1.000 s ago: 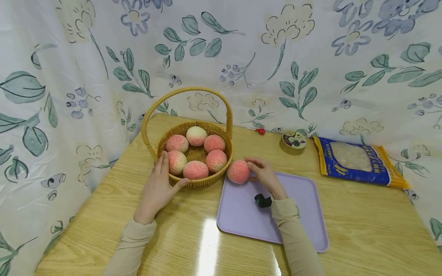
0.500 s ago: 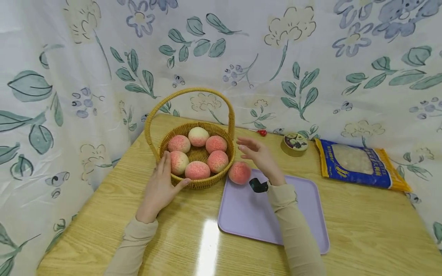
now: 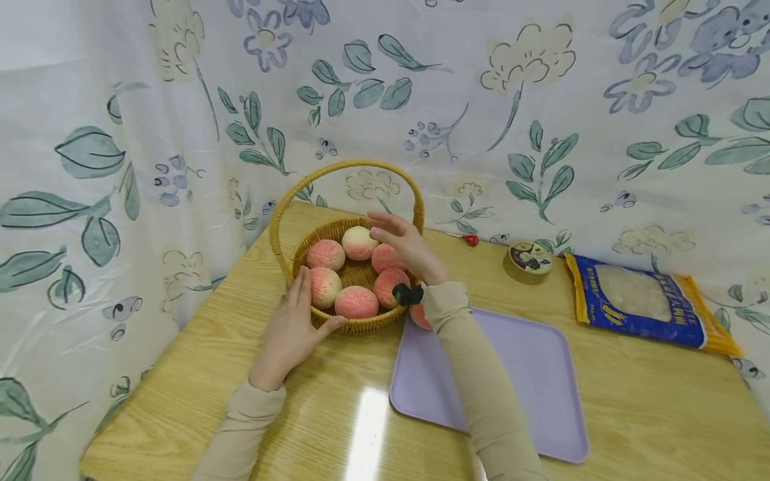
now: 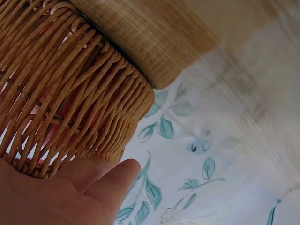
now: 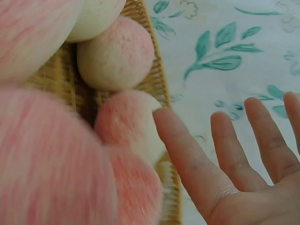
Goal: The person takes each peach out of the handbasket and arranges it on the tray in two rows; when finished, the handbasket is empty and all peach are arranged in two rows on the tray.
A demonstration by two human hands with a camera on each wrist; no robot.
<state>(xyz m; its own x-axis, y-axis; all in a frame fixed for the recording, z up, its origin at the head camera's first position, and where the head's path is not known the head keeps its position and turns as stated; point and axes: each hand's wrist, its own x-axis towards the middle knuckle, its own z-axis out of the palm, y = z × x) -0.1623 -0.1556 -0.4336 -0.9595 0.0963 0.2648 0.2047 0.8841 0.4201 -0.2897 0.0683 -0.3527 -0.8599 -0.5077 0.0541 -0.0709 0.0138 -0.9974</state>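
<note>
A woven wicker basket (image 3: 361,326) with a tall arched handle (image 3: 345,164) holds several pink-and-cream peaches (image 3: 356,302) set in a ring. My left hand (image 3: 291,334) rests against the basket's left front, fingers fairly straight and thumb along the front rim. The left wrist view shows that hand (image 4: 61,192) touching the wicker wall. Over the basket's right side hovers my right hand (image 3: 410,248), its fingers spread and holding nothing; the right wrist view shows those fingers (image 5: 183,154) beside the peaches. Another peach (image 3: 419,317) sits just outside the basket, partly hidden by the right wrist.
A lilac tray (image 3: 529,374) lies right of the basket, under the right forearm. Farther back are a small round tin (image 3: 528,259), a red-tipped stick (image 3: 471,240) and a blue-and-yellow food packet (image 3: 650,300). A floral curtain (image 3: 457,80) hangs behind the table.
My right hand has left the peach beside the basket and moved up and left over the basket. The left hand keeps its place. The whole view has shifted slightly.
</note>
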